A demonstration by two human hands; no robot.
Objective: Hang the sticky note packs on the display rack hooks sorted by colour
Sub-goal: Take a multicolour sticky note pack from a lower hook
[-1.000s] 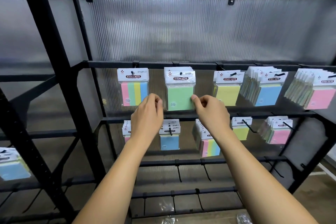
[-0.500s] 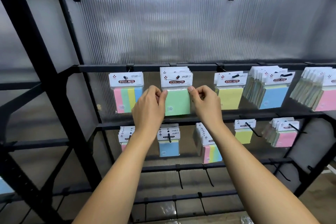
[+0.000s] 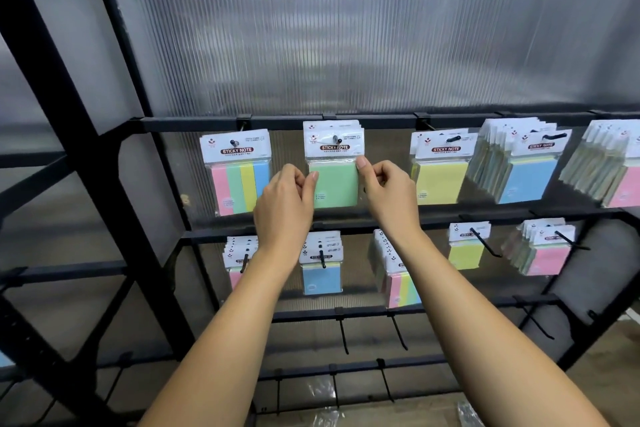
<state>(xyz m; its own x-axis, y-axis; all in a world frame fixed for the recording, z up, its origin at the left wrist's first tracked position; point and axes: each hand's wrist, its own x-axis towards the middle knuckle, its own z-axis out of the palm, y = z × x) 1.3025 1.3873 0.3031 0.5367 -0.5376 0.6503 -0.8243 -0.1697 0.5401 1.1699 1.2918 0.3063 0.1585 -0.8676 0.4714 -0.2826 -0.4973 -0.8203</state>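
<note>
A green sticky note pack (image 3: 335,182) hangs at the front of a small stack on an upper-row hook (image 3: 336,139) of the black display rack (image 3: 194,123). My left hand (image 3: 285,204) pinches the pack's left edge and my right hand (image 3: 388,192) pinches its right edge. On the same row hang a multicolour pack (image 3: 239,172) to the left, then yellow packs (image 3: 439,168), blue packs (image 3: 523,166) and pink packs (image 3: 620,170) to the right.
The lower row holds pink packs (image 3: 235,258), blue packs (image 3: 322,263), multicolour packs (image 3: 398,270), a yellow pack (image 3: 465,246) and pink packs (image 3: 545,250). Bare hooks (image 3: 343,336) stick out of the bars below. A ribbed translucent panel (image 3: 346,45) backs the rack.
Both hands rose from below the green pack and closed on its two side edges. The camera moved closer to the rack.
</note>
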